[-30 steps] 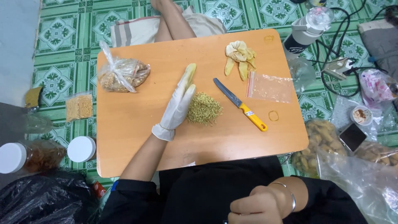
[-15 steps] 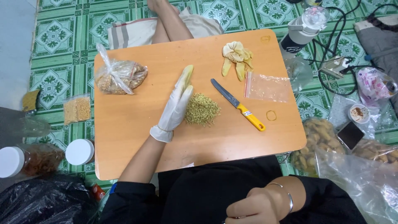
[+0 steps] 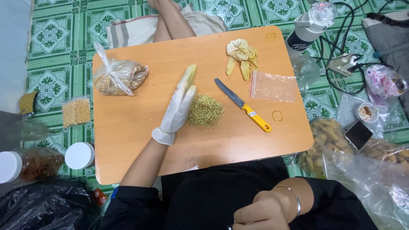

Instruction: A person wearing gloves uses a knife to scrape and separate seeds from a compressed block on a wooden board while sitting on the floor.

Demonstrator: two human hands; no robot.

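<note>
Far left, on the green tiled floor: jars w/ white lids (image 3: 79, 155) and a small packet of yellow grains (image 3: 76, 111). On the orange table (image 3: 128, 127), top left, sat a knotted clear bag of brownish bits (image 3: 119, 76). Left hand (image 3: 178, 108), in a white glove, lay flat & open on the table, edge pressed against the pile of chopped greenish-yellow bits (image 3: 205, 110) at table centre; holding nothing. Just right of the pile: knife w/ yellow handle (image 3: 243, 104), then a small zip bag (image 3: 272, 86) and a crumpled glove (image 3: 241, 54) above. Right hand (image 3: 260, 212), bare, w/ bracelet, rested loosely curled near the lap, off the table, empty as far as visible.
</note>
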